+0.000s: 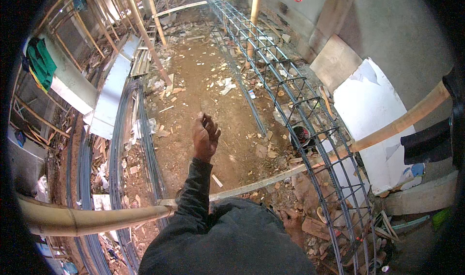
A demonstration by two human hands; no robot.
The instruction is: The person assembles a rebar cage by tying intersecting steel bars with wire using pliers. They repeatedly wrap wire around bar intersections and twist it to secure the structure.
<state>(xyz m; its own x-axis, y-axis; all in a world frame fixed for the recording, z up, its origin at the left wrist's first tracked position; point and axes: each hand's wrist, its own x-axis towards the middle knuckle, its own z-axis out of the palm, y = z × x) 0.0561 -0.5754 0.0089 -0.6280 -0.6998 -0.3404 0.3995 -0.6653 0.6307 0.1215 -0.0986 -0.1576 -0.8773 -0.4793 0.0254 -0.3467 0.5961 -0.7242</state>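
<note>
My left hand point(206, 135) is raised in front of me over the dirt floor point(193, 81), its dark sleeve point(193, 178) running back to my jacket. The fingers are curled in; whether they pinch something small is too hard to make out. It touches none of the things around it. Under the forearm, a thin wooden strip point(252, 189) crosses from the bamboo pole point(97, 220) toward the rebar cage point(305, 111) on the right. A brown shape beside my jacket's right edge may be my right hand, but its fingers are not distinguishable.
Bundles of long steel bars point(116, 154) lie on the left, near pale panels point(112, 93). Upright bamboo poles point(145, 32) stand farther off. At right are a bucket point(301, 135), a white sheet point(373, 125) against the wall, and a slanting bamboo rail point(402, 121). Rubble litters the ground.
</note>
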